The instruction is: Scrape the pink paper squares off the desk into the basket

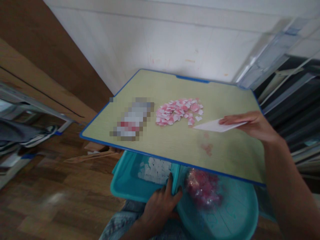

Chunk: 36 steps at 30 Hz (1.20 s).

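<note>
My right hand (255, 125) is closed on a white sheet of paper (212, 126), its fingers lying along the top. The sheet's narrow left end touches the board near a heap of small pink and white pieces (177, 111). Low down, my left hand (162, 203) is at the near right corner of a teal tray (130, 190), index finger stretched along the rim and thumb apart. Small white pieces (155, 170) lie in this tray, close to the index fingertip. Whether the left fingers grip the rim is partly hidden.
The pale green folding tabletop (160, 146) has a blue edge. A blurred-out oblong item (135, 118) lies on its left. Beneath the near edge, a round teal basin (232, 213) carries a clear bag of pink material (203, 186). A white wall (160, 43) stands behind.
</note>
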Each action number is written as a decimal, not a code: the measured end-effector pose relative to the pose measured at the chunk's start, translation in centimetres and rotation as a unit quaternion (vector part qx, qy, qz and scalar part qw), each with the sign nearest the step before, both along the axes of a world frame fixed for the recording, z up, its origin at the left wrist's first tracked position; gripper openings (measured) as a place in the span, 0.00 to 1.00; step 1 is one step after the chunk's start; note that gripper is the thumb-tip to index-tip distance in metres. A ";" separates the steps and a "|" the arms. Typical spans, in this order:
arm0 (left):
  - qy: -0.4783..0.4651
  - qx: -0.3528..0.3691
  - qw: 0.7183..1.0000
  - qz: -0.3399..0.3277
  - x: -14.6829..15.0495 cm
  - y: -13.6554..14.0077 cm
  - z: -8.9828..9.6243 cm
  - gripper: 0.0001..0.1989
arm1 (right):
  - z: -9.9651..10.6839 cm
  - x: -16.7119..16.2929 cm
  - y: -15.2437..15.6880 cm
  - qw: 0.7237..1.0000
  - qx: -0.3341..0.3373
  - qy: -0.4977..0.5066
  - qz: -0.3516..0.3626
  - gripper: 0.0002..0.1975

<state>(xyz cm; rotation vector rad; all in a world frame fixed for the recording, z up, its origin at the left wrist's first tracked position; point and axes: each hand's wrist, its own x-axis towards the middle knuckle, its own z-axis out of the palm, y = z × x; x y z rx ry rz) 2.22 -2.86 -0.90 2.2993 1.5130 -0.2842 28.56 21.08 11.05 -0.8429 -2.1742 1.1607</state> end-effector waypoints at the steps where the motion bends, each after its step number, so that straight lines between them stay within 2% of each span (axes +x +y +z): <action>1: 0.000 -0.001 1.000 -0.001 0.0 0.0 0.0 0.37 | -0.1 -0.3 -0.1 1.000 -0.001 -0.003 -0.026 0.08; 3: 0.003 -0.001 1.000 -0.002 0.0 0.1 0.0 0.38 | -0.4 -1.1 -0.2 1.000 -0.005 -0.017 -0.025 0.08; 7: 0.011 0.001 1.000 -0.001 0.0 0.1 0.0 0.40 | -0.9 -3.3 -0.8 0.998 0.016 -0.040 0.051 0.10; 12: 0.014 0.006 1.000 -0.003 0.1 0.0 0.1 0.41 | -0.7 -4.8 -1.4 0.993 0.034 -0.072 0.086 0.13; 21: 0.016 0.026 0.999 -0.008 0.0 -0.2 -0.1 0.38 | 0.5 -3.4 -1.2 0.986 -0.057 -0.111 0.113 0.10; 27: 0.017 0.029 0.999 -0.009 0.0 -0.2 -0.1 0.38 | 1.3 -1.3 -1.1 0.979 -0.079 -0.105 0.154 0.08; 29: 0.016 0.028 0.999 -0.008 0.0 -0.1 -0.2 0.38 | 1.4 -1.0 -1.0 0.983 -0.067 -0.101 0.135 0.09; 33: 0.017 0.023 1.000 -0.007 0.0 -0.1 -0.2 0.40 | 0.8 -1.6 -0.7 0.995 -0.009 -0.089 0.043 0.11; 36: 0.015 0.021 1.000 -0.006 0.1 -0.1 -0.2 0.39 | 0.0 -2.5 -0.5 0.993 0.022 -0.114 0.026 0.13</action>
